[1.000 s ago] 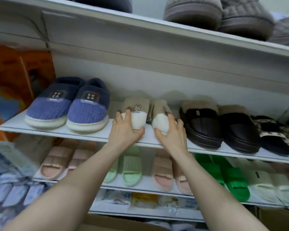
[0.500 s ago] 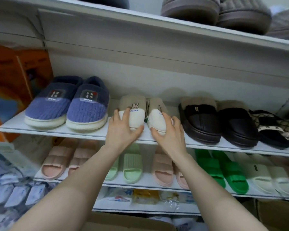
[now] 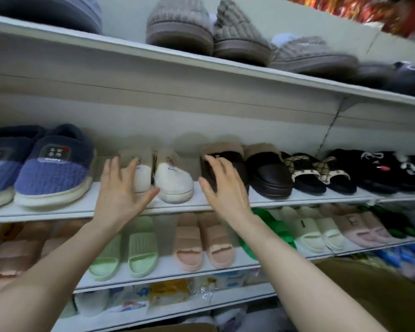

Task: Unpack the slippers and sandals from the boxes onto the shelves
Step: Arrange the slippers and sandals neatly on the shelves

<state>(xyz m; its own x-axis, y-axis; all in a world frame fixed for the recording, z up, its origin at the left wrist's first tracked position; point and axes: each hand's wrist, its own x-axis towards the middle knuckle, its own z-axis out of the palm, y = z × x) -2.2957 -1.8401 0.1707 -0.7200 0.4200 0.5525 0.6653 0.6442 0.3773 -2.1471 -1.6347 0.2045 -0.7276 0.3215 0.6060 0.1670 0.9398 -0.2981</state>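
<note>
Two cream-and-tan plush slippers [image 3: 163, 178] side by side on the middle shelf [image 3: 58, 212], toes outward, rounded and fuzzy, each with a small embroidered motif; "Cute" legible on the right one. Left hand [image 3: 120, 195] spread flat in front of the left slipper of the pair, fingers straight, gripping nothing. Right hand [image 3: 223, 190] likewise released, fingers extended against the toe of a dark brown slipper [image 3: 228, 164]; actual contact cannot be told. Two such brown slippers with tan fleece collars and smooth, glossy-looking uppers, the second [image 3: 268, 173] just beside the first. Left of the cream pair, two blue fleece slippers [image 3: 50, 168] with navy collars, thick off-white soles and dark patches bearing unreadable characters plus "Happy". Further right, two black sandals [image 3: 321, 173] with lattice-patterned straps, then blurred black slippers [image 3: 379, 168] with white markings. On the top shelf [image 3: 201, 63], three grey ribbed knit slippers [image 3: 230, 37]. On the lower shelf [image 3: 201, 271], ridged foam slides: two pale green [image 3: 130, 252], two peach [image 3: 201, 245], bright green ones [image 3: 273, 226] behind the right forearm, two off-white [image 3: 314, 231]
</note>
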